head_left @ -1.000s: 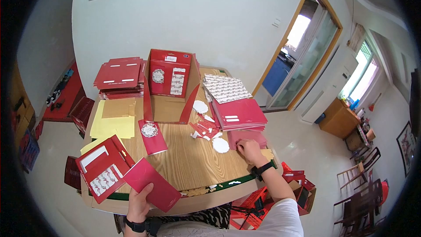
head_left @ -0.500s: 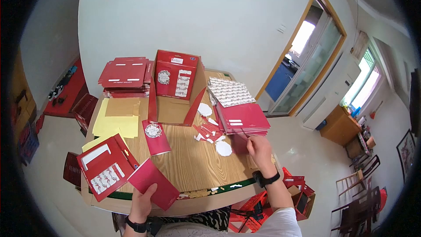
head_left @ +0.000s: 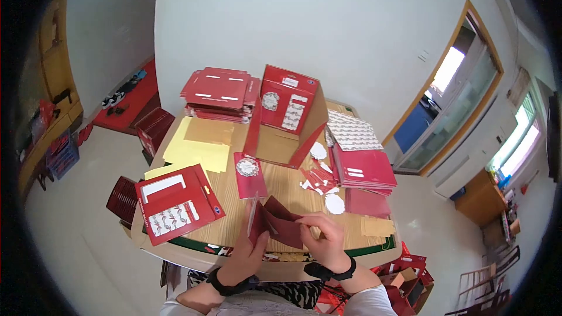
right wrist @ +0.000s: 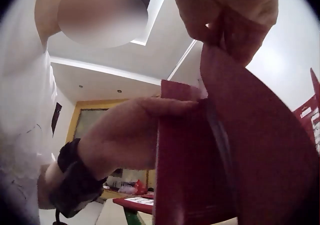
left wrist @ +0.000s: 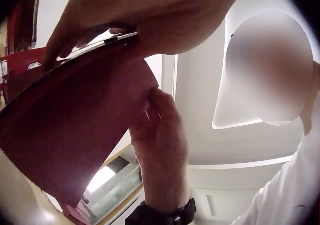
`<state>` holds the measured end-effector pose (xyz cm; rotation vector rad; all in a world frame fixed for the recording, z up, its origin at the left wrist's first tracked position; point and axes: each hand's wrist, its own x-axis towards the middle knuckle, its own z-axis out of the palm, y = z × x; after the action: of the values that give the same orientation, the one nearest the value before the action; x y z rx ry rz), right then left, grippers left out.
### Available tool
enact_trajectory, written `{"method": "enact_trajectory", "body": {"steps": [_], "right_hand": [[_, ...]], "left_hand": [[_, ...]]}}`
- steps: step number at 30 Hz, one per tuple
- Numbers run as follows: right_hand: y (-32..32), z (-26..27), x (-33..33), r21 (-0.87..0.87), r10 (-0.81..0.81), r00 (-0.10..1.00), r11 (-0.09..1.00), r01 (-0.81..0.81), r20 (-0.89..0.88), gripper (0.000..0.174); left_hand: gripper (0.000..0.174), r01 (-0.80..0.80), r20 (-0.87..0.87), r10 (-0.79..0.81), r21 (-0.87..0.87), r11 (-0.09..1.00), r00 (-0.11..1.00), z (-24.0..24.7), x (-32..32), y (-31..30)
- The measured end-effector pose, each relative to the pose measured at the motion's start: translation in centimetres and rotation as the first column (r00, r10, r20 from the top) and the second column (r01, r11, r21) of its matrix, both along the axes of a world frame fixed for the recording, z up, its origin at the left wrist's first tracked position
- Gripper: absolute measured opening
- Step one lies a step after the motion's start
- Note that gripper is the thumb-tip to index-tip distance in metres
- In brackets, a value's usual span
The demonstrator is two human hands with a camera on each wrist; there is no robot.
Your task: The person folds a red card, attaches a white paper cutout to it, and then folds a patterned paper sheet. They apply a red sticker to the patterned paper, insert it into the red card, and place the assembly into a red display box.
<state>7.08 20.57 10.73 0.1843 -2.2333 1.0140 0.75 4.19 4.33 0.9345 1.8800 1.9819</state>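
Over the front edge of the table, my left hand [head_left: 244,256] grips a folded red card [head_left: 255,225], thumb on the near side. The card stands upright with its panels spread apart. My right hand [head_left: 325,240] pinches the right edge of a thin dark red sheet [head_left: 285,222], whose left part overlaps the card's open fold. In the right wrist view, the left thumb lies across a red panel [right wrist: 182,180] beside the curved sheet [right wrist: 265,135]. From the left wrist, the right fingers [left wrist: 161,105] show at the sheet's edge.
An open red box [head_left: 281,144] stands mid-table, with a red card with a white rosette [head_left: 250,184] before it. Stacks of red folders [head_left: 219,88] and red cards [head_left: 366,169] flank it. A flat red package [head_left: 175,202], yellow sheets [head_left: 205,155] and paper scraps [head_left: 319,178] lie around.
My right hand has lifted a dark red sheet from the pile at the right and brought it left to the card. My left hand has moved right and raised the card, now spread open.
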Motion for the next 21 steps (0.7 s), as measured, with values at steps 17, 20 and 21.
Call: {"method": "enact_trajectory", "body": {"steps": [17,20,21], "right_hand": [[-3.9,-2.7,-1.7,-0.058,0.129,0.987,0.991,-0.124,0.095,0.028],[-1.3,-4.6,-2.0,-0.272,0.121,0.992,0.957,-0.105,0.043,0.022],[-0.6,-5.1,-2.1,-0.387,0.125,0.992,0.915,-0.113,0.007,0.02]], "left_hand": [[0.096,-0.147,-0.328,0.125,-0.044,0.988,0.936,-0.8,-0.1,1.0],[0.093,-0.243,-0.227,0.266,0.126,0.962,0.937,1.3,-0.2,0.3],[0.086,-0.298,-0.281,0.312,0.092,0.95,0.908,1.0,-0.6,0.0]]}}
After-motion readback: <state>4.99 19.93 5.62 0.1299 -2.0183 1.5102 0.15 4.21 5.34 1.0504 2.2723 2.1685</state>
